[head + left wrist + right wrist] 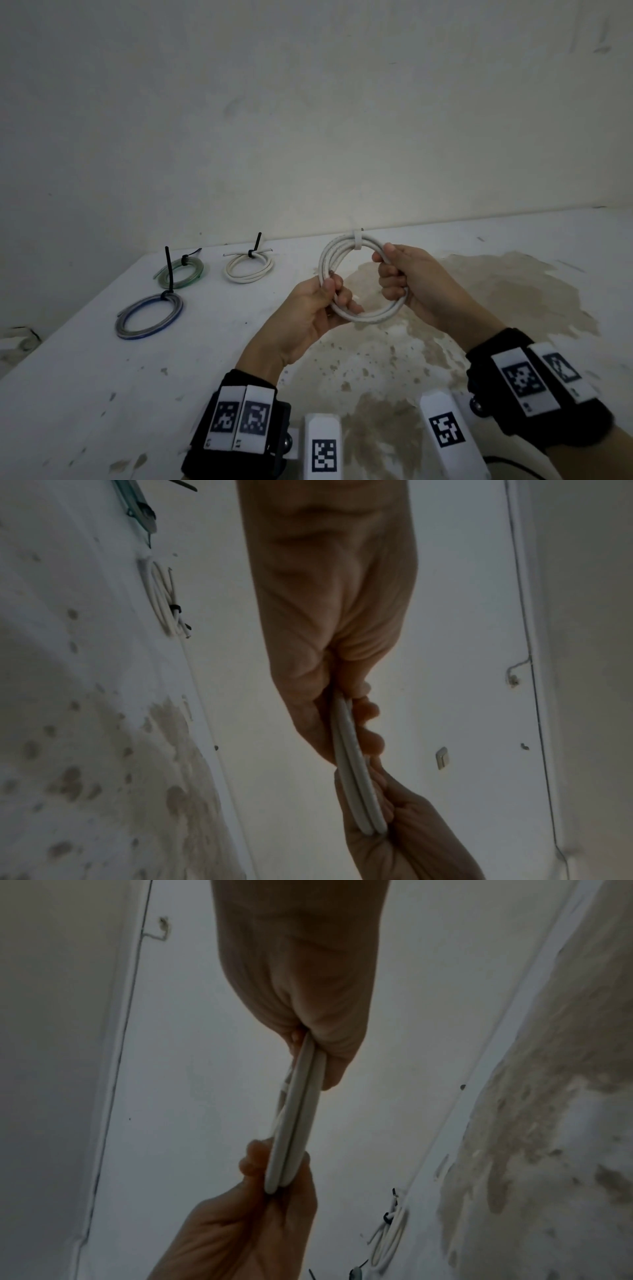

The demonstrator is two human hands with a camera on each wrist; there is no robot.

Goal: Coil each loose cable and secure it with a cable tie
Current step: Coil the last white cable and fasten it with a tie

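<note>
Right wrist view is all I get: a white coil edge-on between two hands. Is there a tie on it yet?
Observer: Yes. The head view shows a white tie wrapped round the top of the white coil.
Operator: How many coils are already on the table? I see one.
Observer: Three: a green coil, a blue coil and a small white coil, each with a black tie.
Operator: Where do the hands grip?
Observer: The left hand holds the coil's left side, the right hand its right side, above the table.
</note>
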